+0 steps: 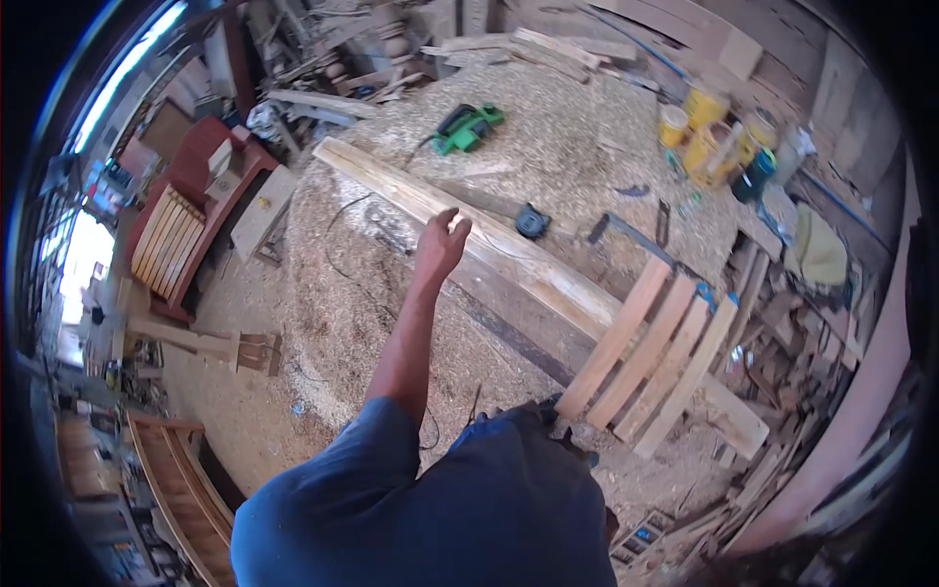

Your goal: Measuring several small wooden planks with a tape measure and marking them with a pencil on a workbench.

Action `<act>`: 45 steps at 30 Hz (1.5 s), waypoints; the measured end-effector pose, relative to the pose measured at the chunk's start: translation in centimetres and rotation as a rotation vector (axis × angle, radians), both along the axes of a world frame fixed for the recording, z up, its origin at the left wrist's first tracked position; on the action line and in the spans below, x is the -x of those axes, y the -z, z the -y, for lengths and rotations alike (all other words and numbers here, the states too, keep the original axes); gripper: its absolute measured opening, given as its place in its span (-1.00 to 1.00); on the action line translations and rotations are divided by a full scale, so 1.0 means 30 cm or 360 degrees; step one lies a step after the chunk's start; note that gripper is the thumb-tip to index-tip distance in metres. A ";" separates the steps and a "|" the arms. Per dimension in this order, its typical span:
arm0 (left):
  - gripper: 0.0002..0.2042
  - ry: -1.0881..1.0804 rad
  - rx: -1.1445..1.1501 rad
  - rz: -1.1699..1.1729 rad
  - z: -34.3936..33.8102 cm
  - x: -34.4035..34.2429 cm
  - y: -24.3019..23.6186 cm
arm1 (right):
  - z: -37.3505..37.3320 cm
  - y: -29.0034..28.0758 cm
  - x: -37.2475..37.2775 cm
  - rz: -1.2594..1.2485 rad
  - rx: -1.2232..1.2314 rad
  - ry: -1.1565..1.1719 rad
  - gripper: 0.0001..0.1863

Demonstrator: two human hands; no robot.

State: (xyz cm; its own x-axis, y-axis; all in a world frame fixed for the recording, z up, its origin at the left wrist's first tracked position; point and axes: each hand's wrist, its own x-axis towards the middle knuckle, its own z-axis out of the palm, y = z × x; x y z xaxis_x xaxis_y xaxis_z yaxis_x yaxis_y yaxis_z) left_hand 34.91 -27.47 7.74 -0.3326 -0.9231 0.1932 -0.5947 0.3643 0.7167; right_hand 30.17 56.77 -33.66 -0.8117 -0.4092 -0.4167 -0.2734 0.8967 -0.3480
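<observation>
My left hand [442,245] is stretched forward over a long pale wooden plank [528,269]. Its fingers are apart, and I see nothing held in them. Whether the fingertips touch the plank, I cannot tell. The plank runs slantwise from far left to near right, beside a darker board [509,313]. A dark round-cornered tool, perhaps a tape measure [531,221], lies just beyond the plank. Farther off, a green power planer [468,129] rests on the wood shavings. Several smooth slats [636,362] lie side by side at the plank's near right end. My right hand is out of view.
Wood shavings [577,117] cover the ground. A dark cable [337,259] curls left of the plank. Yellow tubs [706,103] stand at the far right, above piled offcuts [782,342]. On the left are a red-brown wooden bench [210,161] and a small wooden stool [262,205].
</observation>
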 end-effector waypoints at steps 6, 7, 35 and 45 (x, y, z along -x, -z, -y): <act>-0.47 0.0441 -0.0335 0.0284 -0.512 0.069 0.262 | 0.233 -0.422 0.020 0.0862 0.0774 0.1321 -0.60; -0.50 0.0531 -0.0443 0.0266 -0.602 0.065 0.317 | 0.230 -0.459 0.018 0.0853 0.0740 0.1328 -0.60; -0.77 0.0683 -0.0136 0.0540 -0.837 0.370 0.294 | 0.277 -0.460 -0.221 0.0867 0.1202 0.1857 -0.70; -0.73 -0.0318 -0.1945 -0.0653 -0.469 0.543 0.211 | 1.172 -1.551 0.117 -0.0045 0.1697 0.0017 -0.73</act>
